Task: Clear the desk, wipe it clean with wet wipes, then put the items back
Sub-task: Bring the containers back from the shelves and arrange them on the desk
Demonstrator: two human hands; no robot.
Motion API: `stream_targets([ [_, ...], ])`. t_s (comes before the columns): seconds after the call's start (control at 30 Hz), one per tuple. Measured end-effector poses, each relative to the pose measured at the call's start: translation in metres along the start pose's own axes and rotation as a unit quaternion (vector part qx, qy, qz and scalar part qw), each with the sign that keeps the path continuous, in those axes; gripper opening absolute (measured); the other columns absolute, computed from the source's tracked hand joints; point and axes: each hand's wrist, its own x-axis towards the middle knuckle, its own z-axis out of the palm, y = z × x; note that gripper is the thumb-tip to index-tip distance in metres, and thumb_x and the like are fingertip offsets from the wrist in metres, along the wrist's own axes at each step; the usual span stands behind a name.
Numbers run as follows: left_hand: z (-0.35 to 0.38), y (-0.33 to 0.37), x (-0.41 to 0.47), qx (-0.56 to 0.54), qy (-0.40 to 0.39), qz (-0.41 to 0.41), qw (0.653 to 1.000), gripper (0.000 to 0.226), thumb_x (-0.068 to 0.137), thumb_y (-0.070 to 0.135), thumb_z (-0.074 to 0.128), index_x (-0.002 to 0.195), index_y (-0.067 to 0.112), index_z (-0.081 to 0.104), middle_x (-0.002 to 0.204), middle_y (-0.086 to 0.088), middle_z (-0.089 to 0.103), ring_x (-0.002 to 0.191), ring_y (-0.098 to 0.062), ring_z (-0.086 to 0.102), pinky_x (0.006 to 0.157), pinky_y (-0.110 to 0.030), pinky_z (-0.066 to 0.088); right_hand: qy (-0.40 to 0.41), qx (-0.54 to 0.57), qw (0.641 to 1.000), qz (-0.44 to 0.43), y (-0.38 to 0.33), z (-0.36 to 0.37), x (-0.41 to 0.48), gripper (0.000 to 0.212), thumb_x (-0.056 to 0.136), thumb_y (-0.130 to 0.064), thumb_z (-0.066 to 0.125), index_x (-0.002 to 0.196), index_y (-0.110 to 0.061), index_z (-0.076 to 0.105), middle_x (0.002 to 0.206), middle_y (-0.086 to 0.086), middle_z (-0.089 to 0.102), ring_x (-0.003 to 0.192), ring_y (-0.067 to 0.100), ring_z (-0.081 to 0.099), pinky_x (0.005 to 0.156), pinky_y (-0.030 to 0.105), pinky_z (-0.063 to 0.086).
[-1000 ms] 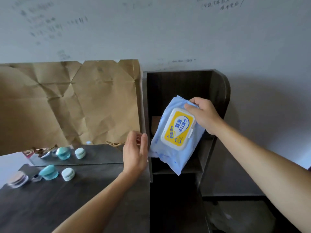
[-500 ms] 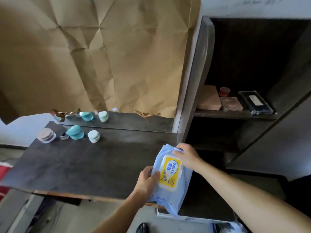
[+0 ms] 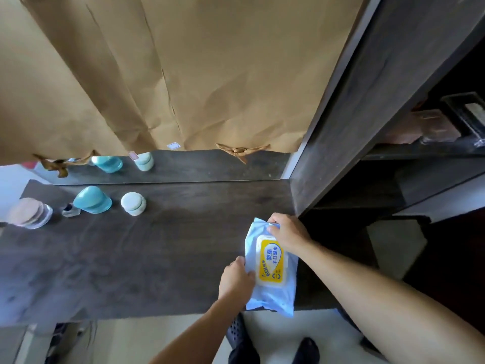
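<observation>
A light blue pack of wet wipes [image 3: 271,290] with a yellow and white lid lies over the front right part of the dark desk [image 3: 147,258]. My right hand [image 3: 288,232] grips the pack's far end. My left hand [image 3: 237,281] holds its left edge, thumb against the wrapper. At the desk's far left stand a teal jar [image 3: 91,199], a small pale green jar [image 3: 133,203], a tiny clear bottle [image 3: 70,210] and a clear jar with a pink top [image 3: 29,212].
Brown paper [image 3: 196,74] covers the mirror behind the desk, leaving a low strip that reflects the jars. A dark shelf unit [image 3: 367,114] rises at the right with boxes [image 3: 430,127] on its shelf. Pale floor shows below the desk's front edge.
The view has tilted down toward the desk. Both hands brought the wipes pack down from in front of the shelf to the desk's front right part.
</observation>
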Motion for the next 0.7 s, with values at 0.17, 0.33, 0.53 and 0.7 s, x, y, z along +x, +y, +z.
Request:
stream_targets([
  [0.17,-0.020,0.013,-0.004,0.130,0.056,0.066,0.988,0.022,0.088,0.030,0.054,0.105,0.019,0.050,0.109,0.003,0.054,0.098,-0.021,0.057,0.069,-0.029,0.038,0.040,-0.037,0.997,-0.046,0.009,-0.019,-0.017,0.026,0.087,-0.028,0.057,0.112,-0.022,0.060,0.113,-0.004,0.064,0.106,0.018,0.059,0.083,0.031,0.048],
  [0.33,-0.035,0.064,-0.017,0.118,0.121,0.219,0.961,0.025,0.090,0.029,0.051,0.114,0.022,0.053,0.110,0.007,0.057,0.097,-0.016,0.058,0.075,-0.031,0.047,0.144,0.013,0.984,-0.104,0.028,-0.075,-0.057,0.018,0.084,-0.028,0.065,0.100,-0.020,0.066,0.095,-0.008,0.066,0.088,0.011,0.063,0.073,0.029,0.050],
  [0.53,-0.035,0.148,-0.044,0.062,0.180,0.402,0.896,0.015,0.083,0.026,0.047,0.089,0.018,0.059,0.085,0.003,0.061,0.074,-0.021,0.061,0.060,-0.035,0.051,0.271,0.038,0.946,-0.172,0.050,-0.165,-0.101,0.012,0.083,-0.027,0.069,0.093,-0.020,0.068,0.080,-0.015,0.063,0.066,-0.010,0.054,0.060,0.008,0.039],
  [0.7,-0.037,0.227,-0.073,0.045,0.269,0.524,0.807,0.016,0.084,0.018,0.052,0.096,0.012,0.062,0.089,0.000,0.059,0.076,-0.020,0.058,0.060,-0.031,0.047,0.415,0.044,0.875,-0.246,0.058,-0.244,-0.112,0.015,0.084,-0.026,0.064,0.093,-0.015,0.070,0.078,-0.008,0.066,0.063,-0.008,0.052,0.059,0.014,0.044],
])
